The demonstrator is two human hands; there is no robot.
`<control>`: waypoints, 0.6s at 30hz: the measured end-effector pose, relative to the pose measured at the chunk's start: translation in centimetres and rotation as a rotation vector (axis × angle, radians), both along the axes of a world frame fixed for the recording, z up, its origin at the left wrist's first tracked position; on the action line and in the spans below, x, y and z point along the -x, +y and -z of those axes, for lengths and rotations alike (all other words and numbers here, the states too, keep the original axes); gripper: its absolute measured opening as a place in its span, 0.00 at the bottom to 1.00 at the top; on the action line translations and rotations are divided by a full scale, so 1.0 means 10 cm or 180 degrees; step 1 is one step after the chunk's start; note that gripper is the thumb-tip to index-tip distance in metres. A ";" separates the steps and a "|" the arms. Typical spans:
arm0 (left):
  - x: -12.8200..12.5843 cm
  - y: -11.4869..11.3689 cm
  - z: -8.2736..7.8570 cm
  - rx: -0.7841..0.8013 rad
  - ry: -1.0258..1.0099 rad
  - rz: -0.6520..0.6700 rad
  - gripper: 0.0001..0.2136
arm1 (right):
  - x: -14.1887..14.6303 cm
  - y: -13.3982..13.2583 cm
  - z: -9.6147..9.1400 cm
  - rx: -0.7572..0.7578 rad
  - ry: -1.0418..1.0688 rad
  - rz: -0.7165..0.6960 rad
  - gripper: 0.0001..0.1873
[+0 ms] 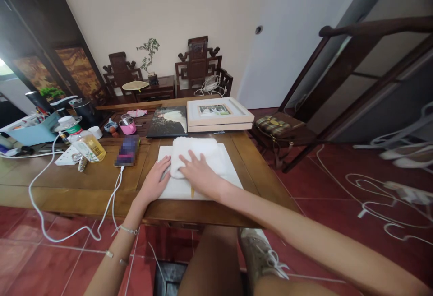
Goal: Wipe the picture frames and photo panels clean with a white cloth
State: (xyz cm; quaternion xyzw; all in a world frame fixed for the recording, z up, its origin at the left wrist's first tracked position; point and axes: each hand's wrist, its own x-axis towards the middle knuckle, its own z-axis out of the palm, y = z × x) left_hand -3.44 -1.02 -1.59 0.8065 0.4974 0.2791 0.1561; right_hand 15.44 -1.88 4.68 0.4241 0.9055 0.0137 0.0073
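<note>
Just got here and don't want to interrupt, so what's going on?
Someone's right hand lies spread on a folded white cloth, which sits on a white panel. Their left hand rests at the panel's left edge. The panel lies on a wooden table, a framed picture beyond it.

On the table (255,172), near its front edge: a panel (232,169), with a towel (198,145) on top, beneath the right grip (199,172); on the panel's left side, the left grip (156,178). Behind the panel: a painting (167,122) left, a frame (219,115) right. Left of the panel, a phone (126,151); behind it, a mug (127,127); farther left, a bottle (88,145), then a box (32,129). Beyond the table, two chairs (198,63) either side of a potted plant (149,57) on a stand (165,88). Right of the table, a bag (274,125) on another chair (333,79).
</note>
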 end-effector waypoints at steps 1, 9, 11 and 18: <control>0.00 0.00 0.00 0.0001 0.0002 0.0007 0.20 | 0.00 -0.16 -0.03 0.0088 -0.0034 -0.0050 0.23; 0.01 0.00 0.00 0.0031 0.0068 0.0069 0.21 | -0.24 -0.64 -0.14 0.0765 0.0034 -0.0481 0.24; 0.00 0.00 0.00 0.0072 0.0076 0.0031 0.21 | -0.27 -0.39 -0.08 0.0608 0.0098 -0.0309 0.26; -0.02 0.01 -0.02 0.0130 -0.0368 -0.0122 0.21 | 0.05 0.52 0.11 -0.0038 0.0182 0.0130 0.28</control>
